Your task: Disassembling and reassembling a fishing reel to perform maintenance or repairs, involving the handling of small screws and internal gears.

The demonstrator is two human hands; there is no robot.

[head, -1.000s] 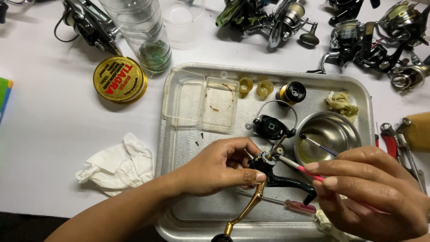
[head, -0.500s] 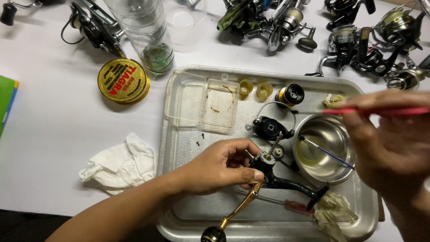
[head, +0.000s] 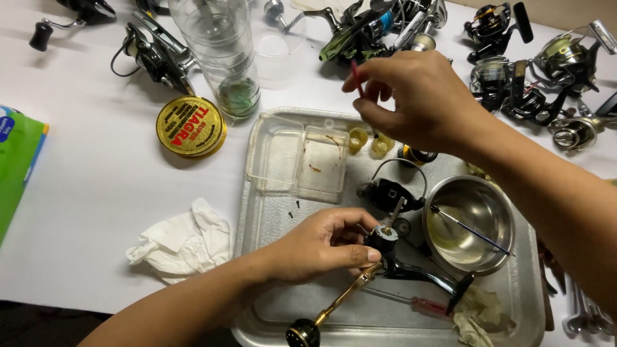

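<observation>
My left hand (head: 321, 244): grasping the black reel body (head: 385, 247) over the metal tray (head: 257, 257).
My right hand (head: 411, 96): pinching a thin red tool (head: 355, 76).

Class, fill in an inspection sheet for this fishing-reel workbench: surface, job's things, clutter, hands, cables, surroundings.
Surface: white table bearing a metal tray.
Job's things: black reel body with gold crank handle, over the tray; thin red tool.
Clutter: steel bowl holding a thin brush, clear plastic box, red-handled screwdriver, crumpled tissue, round yellow tin, clear bottle.
Hands: left hand grips the reel body; right hand pinches the red tool above the tray's far edge.
Cables: nothing seen.
Surroundings: more reels along the far edge; green packet at left.
</observation>
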